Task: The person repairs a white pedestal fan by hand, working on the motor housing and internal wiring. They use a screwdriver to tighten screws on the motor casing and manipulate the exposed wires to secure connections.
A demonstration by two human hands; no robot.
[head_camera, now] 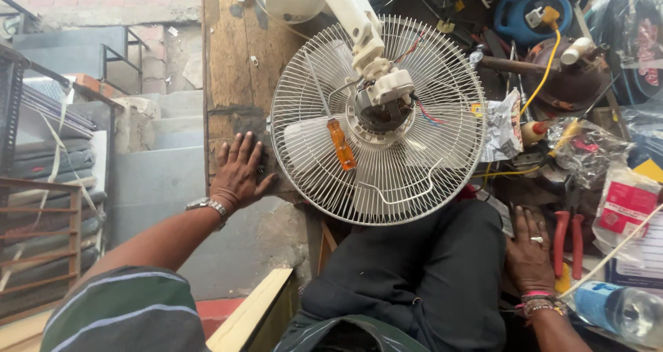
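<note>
Left hand (238, 172) lies flat, fingers spread, gripping nothing, on the wooden bench (231, 62) beside the fan grille (414, 179). Right hand (530, 250) rests open and empty near red-handled pliers (570, 241). An orange screwdriver (341, 145) lies on the grille.

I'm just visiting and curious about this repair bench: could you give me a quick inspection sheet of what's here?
Surface: worn wooden bench, scuffed and dark in patches.
Job's things: fan lying grille up, its rear motor housing open with wires showing; orange-handled screwdriver resting on the grille.
Clutter: red-handled pliers, plastic bottle, crumpled bags and packets, blue round object.
Hands: left hand flat on the bench beside the fan, holding nothing; right hand resting palm down beside the pliers, holding nothing.
Cables: yellow cable running across the clutter; red and blue wires at the motor.
Surroundings: concrete steps and metal railings to the left.
</note>
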